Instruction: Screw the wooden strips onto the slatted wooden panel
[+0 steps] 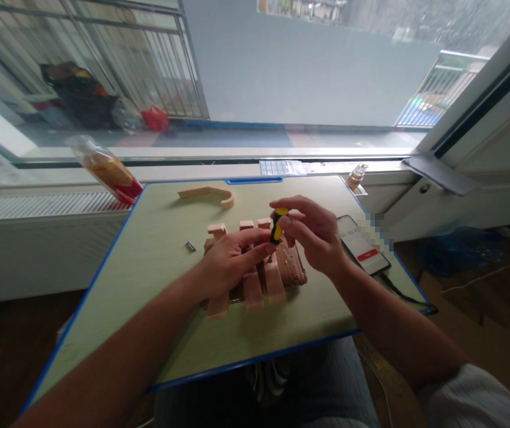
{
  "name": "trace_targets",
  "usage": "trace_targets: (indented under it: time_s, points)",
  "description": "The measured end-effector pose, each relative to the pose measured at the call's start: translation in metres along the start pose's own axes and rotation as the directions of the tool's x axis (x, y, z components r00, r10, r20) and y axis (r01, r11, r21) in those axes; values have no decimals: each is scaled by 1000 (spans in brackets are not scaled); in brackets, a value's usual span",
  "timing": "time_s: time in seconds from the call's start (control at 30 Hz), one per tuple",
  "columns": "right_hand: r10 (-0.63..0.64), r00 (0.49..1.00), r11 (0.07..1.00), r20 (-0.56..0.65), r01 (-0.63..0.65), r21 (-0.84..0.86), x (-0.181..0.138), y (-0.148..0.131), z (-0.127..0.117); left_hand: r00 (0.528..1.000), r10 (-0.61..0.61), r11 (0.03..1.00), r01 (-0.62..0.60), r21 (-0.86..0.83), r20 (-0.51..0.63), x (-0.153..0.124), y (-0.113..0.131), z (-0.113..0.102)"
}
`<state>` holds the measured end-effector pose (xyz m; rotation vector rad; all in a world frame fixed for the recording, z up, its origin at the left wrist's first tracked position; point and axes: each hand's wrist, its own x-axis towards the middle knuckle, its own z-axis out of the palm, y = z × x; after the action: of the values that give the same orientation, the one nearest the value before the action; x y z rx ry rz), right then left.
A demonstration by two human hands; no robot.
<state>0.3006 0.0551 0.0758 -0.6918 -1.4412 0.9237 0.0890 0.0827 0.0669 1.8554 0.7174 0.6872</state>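
My right hand [312, 233] grips a short yellow and black screwdriver [277, 226] by its handle, held nearly upright. The thumb and forefinger of my left hand [233, 254] close around the lower end of the screwdriver, while the rest of this hand lies over a brown leather-like piece [297, 267]. Pale tan straps [275, 284] cross that piece from front to back, their far ends curled up. The screwdriver's tip and part of the brown piece are hidden by my fingers.
A curved tan strip [210, 193] and a small metal cylinder [191, 246] lie on the blue-edged table [148, 238]. A phone [364, 245] with a dark cord rests at the right. Beyond stand a tilted bottle [110, 169] and a small glass bottle [356, 176], near the window.
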Motion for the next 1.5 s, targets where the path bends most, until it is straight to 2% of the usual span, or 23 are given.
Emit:
trace_targets:
  time_s: [0.17, 0.27, 0.4, 0.53, 0.73, 0.83, 1.07, 1.23, 1.4, 1.5]
  points:
    - [-40, 999, 999, -11, 39, -35, -1, 5, 1, 1000, -23, 1000, 23, 2, 6, -1, 2, 0]
    - [-74, 995, 997, -64, 73, -31, -1, 10, 4, 999, -52, 998, 53, 26, -15, -2, 2, 0]
    - [-119, 987, 993, -104, 118, -10, 0, 14, 9, 997, -54, 997, 57, 52, -59, -2, -6, 0]
    - [-122, 985, 992, -119, 124, 4, 0, 15, 10, 998, -39, 999, 39, 2, -49, -2, -14, 0]
    - [-32, 999, 999, 17, 31, 16, -2, 5, 0, 1000, -30, 998, 30, -60, 3, -2, -5, 0]
    - [-36, 998, 999, 42, 34, 40, -1, 2, -3, 1000, -16, 998, 17, -55, 25, -1, -1, -1]
    - [-45, 999, 997, 7, 44, 58, 1, 3, 1, 1000, 20, 1000, -19, -14, 19, 1, 0, -2]
    - [-72, 997, 995, -17, 73, 70, 0, 10, 2, 1000, -5, 1000, 5, 5, 21, 0, 1, -2]
    - [-131, 989, 991, -72, 133, 25, 2, 11, 7, 997, -48, 998, 51, 40, -57, -2, -6, 0]
    - [-133, 985, 991, -110, 132, -17, 2, 10, 10, 997, -47, 999, 47, -8, -69, -2, -11, 1]
